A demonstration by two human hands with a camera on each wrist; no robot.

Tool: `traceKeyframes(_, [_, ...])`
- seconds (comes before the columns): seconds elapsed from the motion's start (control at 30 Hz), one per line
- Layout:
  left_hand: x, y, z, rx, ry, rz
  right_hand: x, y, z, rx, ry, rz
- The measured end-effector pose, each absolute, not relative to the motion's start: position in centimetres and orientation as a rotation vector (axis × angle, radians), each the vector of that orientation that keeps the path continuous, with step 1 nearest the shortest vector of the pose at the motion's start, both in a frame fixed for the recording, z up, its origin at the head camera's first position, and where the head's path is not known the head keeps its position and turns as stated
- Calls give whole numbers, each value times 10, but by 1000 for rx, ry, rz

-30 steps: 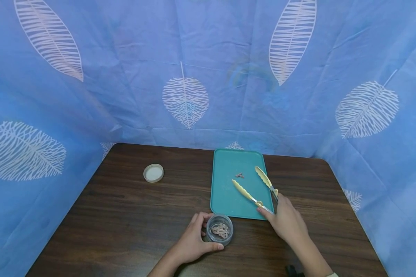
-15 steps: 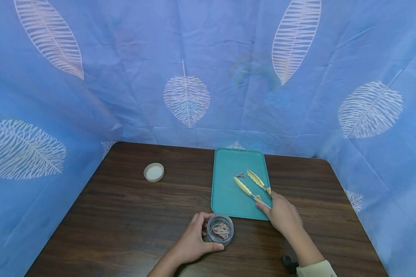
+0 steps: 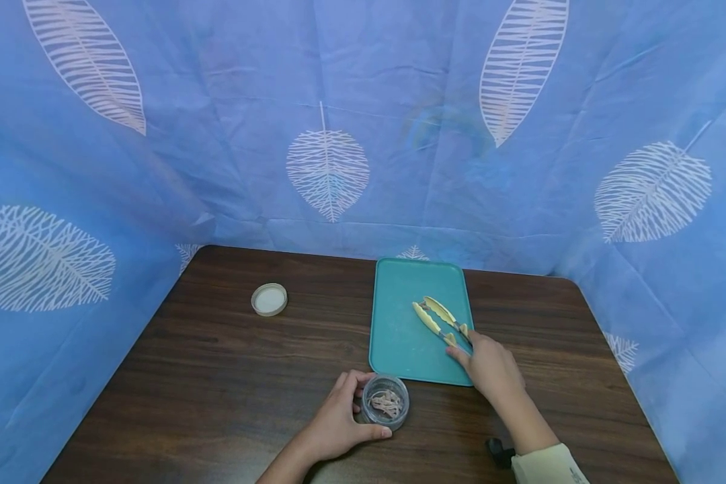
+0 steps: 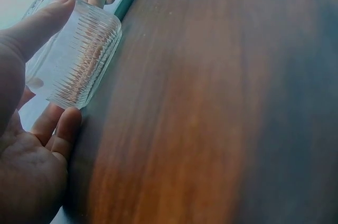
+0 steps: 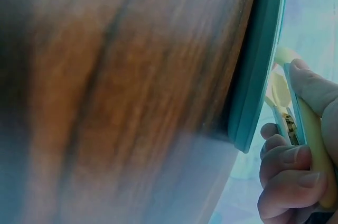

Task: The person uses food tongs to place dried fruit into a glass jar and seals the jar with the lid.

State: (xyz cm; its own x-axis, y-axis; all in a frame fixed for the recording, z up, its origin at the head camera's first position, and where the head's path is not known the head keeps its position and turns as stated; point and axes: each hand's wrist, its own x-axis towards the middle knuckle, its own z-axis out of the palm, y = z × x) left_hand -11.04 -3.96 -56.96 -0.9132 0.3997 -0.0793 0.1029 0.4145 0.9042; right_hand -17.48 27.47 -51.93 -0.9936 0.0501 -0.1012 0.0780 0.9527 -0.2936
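My left hand (image 3: 334, 420) grips a clear ribbed jar (image 3: 372, 422) around its side, thumb on the near wall and fingers behind it. Pale brownish strips (image 3: 387, 403) lie inside the jar, which stands upright and uncovered on the table. In the left wrist view the jar (image 4: 87, 57) sits between thumb and fingers. My right hand (image 3: 495, 366) holds a pair of tongs (image 3: 428, 320) with cream-yellow tips. Those tips are low over the teal tray (image 3: 393, 349), on either side of a small brownish piece (image 3: 425, 306), which is partly hidden; whether they touch it I cannot tell.
A round lid (image 3: 269, 300) with a white inner face lies on the dark wooden table (image 3: 218, 376), left of the tray. A black object (image 3: 499, 453) is by the right forearm. Blue leaf-patterned cloth (image 3: 387, 181) hangs behind and at both sides.
The tongs have moved slightly left and their tips have drawn closer together around the small piece on the tray. My left hand and the jar have stayed in place.
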Motion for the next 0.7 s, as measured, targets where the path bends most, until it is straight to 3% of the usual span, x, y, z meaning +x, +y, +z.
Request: traceKeyframes(0.7, [-110, -40, -567, 425, 2374, 1497, -159, 272, -514, 63, 3124, -477])
